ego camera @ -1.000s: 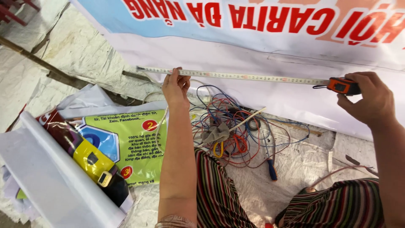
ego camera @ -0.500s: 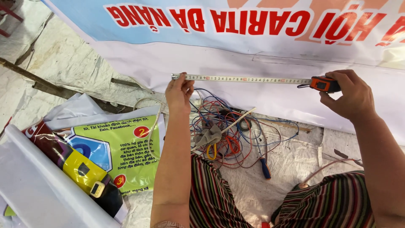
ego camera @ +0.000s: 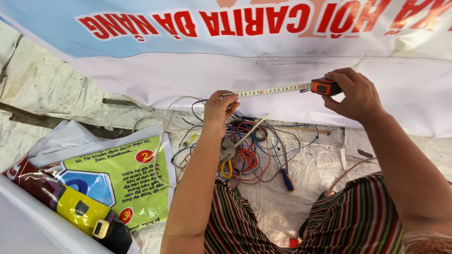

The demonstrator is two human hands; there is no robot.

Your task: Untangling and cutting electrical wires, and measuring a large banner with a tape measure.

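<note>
Now the big white and pale-blue vinyl banner with red lettering [ego camera: 263, 84] fills the far half of the view, spread over a wrinkled white tarpaulin floor covering [ego camera: 56, 89], and the measuring gear sits against its white lower band. The yellow steel tape blade [ego camera: 273, 90] has become much shorter than it was half a second ago: its free end has travelled right, so far less of it is drawn out, which suggests the span being read along the banner's edge is closing up. The left hand [ego camera: 220, 110] pinches that free end between thumb and forefinger, the other fingers curled in, while the right hand [ego camera: 358, 94] is wrapped round the small orange and black tape-measure case [ego camera: 325, 87], fingers pressed together on it. On the near left lies a green and white printed plastic bag [ego camera: 117, 181]. Between the arms sits a tangle of coloured electrical wires [ego camera: 249, 150], and at its right edge a blue-handled tool [ego camera: 285, 178]
</note>
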